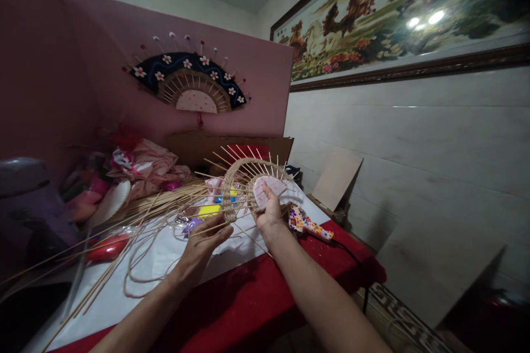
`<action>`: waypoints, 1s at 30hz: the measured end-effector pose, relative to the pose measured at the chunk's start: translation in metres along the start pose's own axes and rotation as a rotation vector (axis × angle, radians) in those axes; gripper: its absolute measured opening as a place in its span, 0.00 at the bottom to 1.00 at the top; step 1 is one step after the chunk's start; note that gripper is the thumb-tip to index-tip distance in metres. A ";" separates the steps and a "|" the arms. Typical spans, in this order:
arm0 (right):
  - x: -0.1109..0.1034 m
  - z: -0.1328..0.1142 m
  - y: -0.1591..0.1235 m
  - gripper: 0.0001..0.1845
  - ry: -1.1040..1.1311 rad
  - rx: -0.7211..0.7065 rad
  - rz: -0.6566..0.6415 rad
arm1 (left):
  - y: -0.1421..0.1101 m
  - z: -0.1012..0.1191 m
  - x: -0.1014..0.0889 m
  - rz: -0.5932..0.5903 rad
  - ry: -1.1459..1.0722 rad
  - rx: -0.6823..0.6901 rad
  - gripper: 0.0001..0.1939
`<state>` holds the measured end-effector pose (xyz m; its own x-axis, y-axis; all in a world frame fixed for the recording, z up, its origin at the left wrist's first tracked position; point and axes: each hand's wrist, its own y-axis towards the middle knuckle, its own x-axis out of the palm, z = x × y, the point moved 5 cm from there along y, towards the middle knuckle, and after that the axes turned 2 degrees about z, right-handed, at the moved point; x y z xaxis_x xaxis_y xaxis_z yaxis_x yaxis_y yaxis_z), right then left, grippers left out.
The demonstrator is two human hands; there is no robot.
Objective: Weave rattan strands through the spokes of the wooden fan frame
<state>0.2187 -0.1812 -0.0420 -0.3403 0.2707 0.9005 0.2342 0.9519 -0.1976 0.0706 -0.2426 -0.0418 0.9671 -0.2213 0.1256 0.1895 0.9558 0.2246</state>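
Both forearms reach forward, left hand (205, 237) pinching, right hand (269, 209) gripping, thumb up.

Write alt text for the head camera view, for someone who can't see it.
Left hand and right hand hold a half-round frame of thin sticks and woven twine over a red-covered table. Loose sticks and a flower-patterned tool lie there; a dark, flowered fan hangs on the pink wall behind.

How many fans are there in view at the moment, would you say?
2. The wall fan hangs on the pink wall; the held fan is between the left hand and right hand. The pile at left may hide others.
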 end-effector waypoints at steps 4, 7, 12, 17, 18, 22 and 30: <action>0.000 0.003 0.002 0.13 0.018 -0.028 -0.026 | 0.000 -0.001 0.002 0.018 0.006 -0.033 0.15; -0.001 0.002 0.001 0.15 0.007 -0.074 -0.009 | 0.001 -0.007 -0.001 0.098 -0.007 -0.066 0.12; 0.003 -0.002 -0.006 0.18 -0.014 -0.137 -0.010 | 0.005 -0.017 -0.004 0.065 -0.035 -0.084 0.10; 0.005 -0.003 -0.009 0.20 -0.022 -0.166 -0.028 | 0.005 -0.020 -0.006 0.095 -0.055 -0.120 0.11; 0.005 -0.003 -0.009 0.21 -0.030 -0.170 -0.033 | 0.005 -0.020 -0.006 0.095 -0.058 -0.119 0.11; 0.004 -0.003 -0.008 0.21 -0.039 -0.172 -0.036 | 0.005 -0.018 -0.005 0.090 -0.077 -0.121 0.11; 0.007 -0.004 -0.011 0.19 -0.045 -0.228 -0.063 | 0.003 -0.017 -0.003 0.185 -0.260 -0.158 0.12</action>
<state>0.2168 -0.1902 -0.0318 -0.3998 0.2229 0.8891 0.4091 0.9114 -0.0445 0.0709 -0.2355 -0.0575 0.9158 -0.0637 0.3965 0.0583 0.9980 0.0257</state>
